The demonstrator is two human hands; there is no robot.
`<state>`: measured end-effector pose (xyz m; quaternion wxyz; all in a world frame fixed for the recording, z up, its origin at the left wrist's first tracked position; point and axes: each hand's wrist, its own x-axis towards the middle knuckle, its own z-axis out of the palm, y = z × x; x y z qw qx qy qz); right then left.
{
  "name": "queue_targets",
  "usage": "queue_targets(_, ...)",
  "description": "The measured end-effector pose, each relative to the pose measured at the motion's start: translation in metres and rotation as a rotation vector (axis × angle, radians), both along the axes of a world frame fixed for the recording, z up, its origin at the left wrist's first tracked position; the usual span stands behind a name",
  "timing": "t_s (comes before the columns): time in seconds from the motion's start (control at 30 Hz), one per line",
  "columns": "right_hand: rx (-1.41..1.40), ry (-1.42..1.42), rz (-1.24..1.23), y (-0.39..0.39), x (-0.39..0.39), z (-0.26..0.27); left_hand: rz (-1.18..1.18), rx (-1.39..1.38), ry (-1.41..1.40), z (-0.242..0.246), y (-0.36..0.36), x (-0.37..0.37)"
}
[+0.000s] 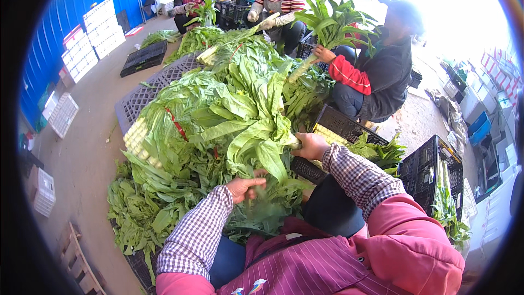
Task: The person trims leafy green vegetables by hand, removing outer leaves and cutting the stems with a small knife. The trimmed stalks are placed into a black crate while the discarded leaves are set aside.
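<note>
My right hand (312, 146) is closed around the thick pale stem of a leafy stem lettuce (262, 131), whose leafy top points left and away from me. Below those leaves, my left hand (245, 188) has its thumb and fingers partly spread; whether a leaf is between them cannot be told, and there is blur just beside it. A heap of loose green leaves (143, 209) lies under and around my left hand. Beyond it, bundles of stem lettuce tied with red bands (177, 125) rest on the pile, one with its pale cut ends (141, 143) facing left.
A co-worker (385, 65) crouches at the right, holding another stem lettuce (303, 69); two more people sit at the far side. Black plastic crates (430, 172) stand to my right, one holding stems. A grey plastic pallet (159, 82) lies beneath the pile. White crates (63, 114) stand at the left.
</note>
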<state>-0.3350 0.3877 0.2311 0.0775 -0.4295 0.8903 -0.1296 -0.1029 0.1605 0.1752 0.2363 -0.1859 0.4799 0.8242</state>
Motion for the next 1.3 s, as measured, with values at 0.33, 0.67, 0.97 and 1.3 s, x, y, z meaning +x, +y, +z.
queue_targets(0.33,-0.008,0.014,0.087,0.001,0.007,0.009,0.113,0.025,-0.044,0.000,0.022,-0.006)
queue_targets(0.67,-0.025,0.036,-0.052,0.021,-0.018,0.001,-0.205,-0.266,0.057,0.058,-0.012,0.023)
queue_targets(0.97,0.024,0.214,0.088,0.033,-0.019,-0.010,-0.086,-0.457,0.141,0.070,-0.071,0.070)
queue_targets(1.3,-0.169,0.224,-0.320,0.083,-0.048,-0.002,0.735,-1.130,-0.601,0.047,-0.131,0.230)
